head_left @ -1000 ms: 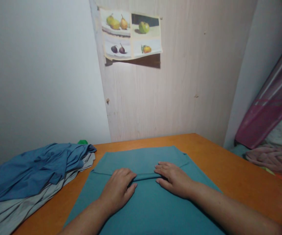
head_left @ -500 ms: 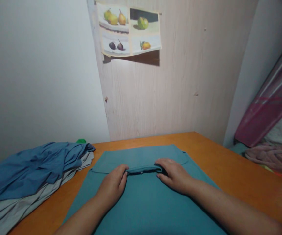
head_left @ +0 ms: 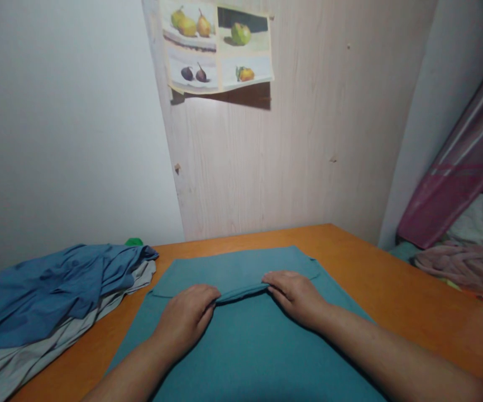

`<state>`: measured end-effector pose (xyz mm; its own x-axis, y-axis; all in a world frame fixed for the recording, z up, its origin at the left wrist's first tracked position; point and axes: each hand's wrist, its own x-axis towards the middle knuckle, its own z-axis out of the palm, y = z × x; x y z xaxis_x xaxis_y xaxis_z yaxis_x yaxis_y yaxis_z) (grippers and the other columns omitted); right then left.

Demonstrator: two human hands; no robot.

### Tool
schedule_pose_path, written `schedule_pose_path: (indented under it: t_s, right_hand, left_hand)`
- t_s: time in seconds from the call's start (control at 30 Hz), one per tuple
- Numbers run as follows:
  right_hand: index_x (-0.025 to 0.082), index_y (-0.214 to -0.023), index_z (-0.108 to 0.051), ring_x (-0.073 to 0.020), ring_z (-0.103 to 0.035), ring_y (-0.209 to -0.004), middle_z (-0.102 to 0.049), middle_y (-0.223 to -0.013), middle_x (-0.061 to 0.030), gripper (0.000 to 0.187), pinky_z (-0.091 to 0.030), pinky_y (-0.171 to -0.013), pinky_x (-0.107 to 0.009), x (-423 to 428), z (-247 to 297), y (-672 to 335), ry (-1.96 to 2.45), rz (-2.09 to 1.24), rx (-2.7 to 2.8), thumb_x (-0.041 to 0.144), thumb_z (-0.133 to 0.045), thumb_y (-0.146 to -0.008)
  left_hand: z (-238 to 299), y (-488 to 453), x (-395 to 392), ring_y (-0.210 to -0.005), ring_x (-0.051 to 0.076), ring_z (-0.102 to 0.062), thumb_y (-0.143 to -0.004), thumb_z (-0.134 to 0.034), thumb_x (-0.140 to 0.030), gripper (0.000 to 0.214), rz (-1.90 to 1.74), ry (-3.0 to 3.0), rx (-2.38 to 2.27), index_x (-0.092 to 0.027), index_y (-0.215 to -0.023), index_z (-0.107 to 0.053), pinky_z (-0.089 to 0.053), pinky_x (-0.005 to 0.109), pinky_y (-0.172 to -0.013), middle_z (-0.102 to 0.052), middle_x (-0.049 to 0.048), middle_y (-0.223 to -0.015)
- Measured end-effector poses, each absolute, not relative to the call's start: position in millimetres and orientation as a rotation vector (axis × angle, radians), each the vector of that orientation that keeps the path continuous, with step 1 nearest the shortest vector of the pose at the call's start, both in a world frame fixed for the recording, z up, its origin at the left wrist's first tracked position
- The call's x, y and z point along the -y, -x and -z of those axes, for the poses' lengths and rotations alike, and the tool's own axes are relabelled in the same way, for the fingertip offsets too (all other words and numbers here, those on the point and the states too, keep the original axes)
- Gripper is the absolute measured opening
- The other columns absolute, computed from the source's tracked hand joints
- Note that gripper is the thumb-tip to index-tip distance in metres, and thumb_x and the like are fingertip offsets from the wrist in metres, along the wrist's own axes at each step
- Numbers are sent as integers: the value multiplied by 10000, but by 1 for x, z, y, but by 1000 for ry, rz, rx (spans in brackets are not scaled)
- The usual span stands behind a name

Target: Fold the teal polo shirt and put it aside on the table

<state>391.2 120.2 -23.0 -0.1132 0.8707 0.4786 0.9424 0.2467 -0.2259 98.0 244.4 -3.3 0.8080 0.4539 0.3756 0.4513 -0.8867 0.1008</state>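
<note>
Teal fabric (head_left: 258, 346) spread on orange worktop (head_left: 342, 254), far end folded over toward the person. Left hand (head_left: 186, 315) and right hand (head_left: 297, 295) set apart along the fold's near edge; fingers (head_left: 206, 292) of both curled over it, grasping the fabric. Crumpled blue cloth (head_left: 69, 285) atop grey cloth (head_left: 19, 360), left side.

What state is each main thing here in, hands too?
Left hand: closed on teal cloth
Right hand: closed on teal cloth
Teal cloth: spread, far part folded over
Blue cloth: crumpled, atop grey cloth
Grey cloth: wrinkled, partly covered
Picture: hung up, bottom edge curved
Pink drape: hanging aslant
Table: partly covered
</note>
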Motion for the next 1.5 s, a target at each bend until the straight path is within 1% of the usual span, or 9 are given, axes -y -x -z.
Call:
schedule_pose_path:
  t_s: [0.17, 0.27, 0.47, 0.57, 0.7, 0.9, 1.1, 1.27, 1.5]
  right_hand:
    - [155, -1261, -683, -303, -574, -1288, -619, -1383, -148, 436, -420, -1112, -480, -106, 10, -376, 1755, 137, 2201, 176, -523, -857]
    - [143, -1271, -672, -323, -534, -1328, -595, -1405, -169, 419, -365, -1147, -525, -100, 3, -369, 1805, 112, 2194, 261, -513, -902]
    - [166, -1414, -562, -304, -398, -1437, -508, -1496, -154, 511, -257, -1205, -528, -98, -3, -370, 1788, 61, 2144, 438, -431, -1002]
    - [181, -1543, -389, -274, -238, -1510, -323, -1609, -140, 619, -185, -1234, -498, -94, -6, -369, 1720, 36, 2160, 506, -402, -1016]
    - [193, -1593, -261, -279, -106, -1536, -146, -1656, -141, 769, -131, -1243, -494, -90, -4, -363, 1589, -95, 2284, 625, -434, -980]
    - [196, -1600, -226, -303, -180, -1522, -245, -1632, -150, 846, -90, -1243, -529, -91, 6, -363, 1594, -279, 2341, 695, -430, -948]
    - [193, -1597, -230, -321, -169, -1522, -211, -1637, -150, 911, -117, -1242, -531, -85, 1, -365, 1663, -357, 2309, 736, -468, -906]
    - [194, -1587, -245, -337, -172, -1517, -169, -1643, -140, 911, -128, -1245, -526, -77, -5, -367, 1786, -419, 2298, 741, -478, -898]
    - [170, -1558, -344, -369, -253, -1489, -257, -1614, -162, 892, -189, -1231, -547, -73, -4, -369, 1890, -275, 2277, 730, -513, -884]
  left_hand:
    - [3, -96, -245, -1106, 255, -690, -937, -520, -336, 295, -513, -3032, -693, -319, -1139, -734, -532, 425, -1004, -746, 35, -1200]
    - [4, -96, -246, -1107, 261, -699, -947, -519, -470, 317, -554, -3004, -722, -342, -1121, -751, -537, 430, -1019, -755, 14, -1186]
    - [13, -97, -255, -1174, 257, -670, -965, -494, -485, 338, -768, -2975, -775, -320, -1123, -743, -472, 465, -1109, -736, 18, -1231]
    - [12, -99, -251, -1361, 256, -524, -999, -444, -441, 415, -816, -2990, -730, -306, -1353, -615, -419, 480, -1153, -598, 35, -1440]
    - [8, -104, -232, -1498, 262, -299, -1020, -426, -404, 564, -618, -3057, -554, -361, -1565, -288, -278, 552, -1212, -339, 10, -1616]
    - [7, -105, -219, -1489, 269, -301, -998, -475, -482, 626, -315, -3013, -438, -411, -1565, -221, -290, 550, -1206, -329, 12, -1604]
    - [1, -100, -218, -1512, 309, -214, -987, -415, -588, 652, -128, -2937, -538, -379, -1573, -221, -247, 613, -1198, -212, 56, -1637]
    - [-15, -100, -206, -1535, 305, -112, -965, -349, -676, 708, 17, -2832, -651, -365, -1583, -200, -181, 571, -1230, -98, 47, -1664]
    - [-24, -99, -200, -1532, 361, -26, -915, -371, -747, 756, 77, -2729, -773, -407, -1573, -221, -149, 603, -1221, -27, 39, -1673]
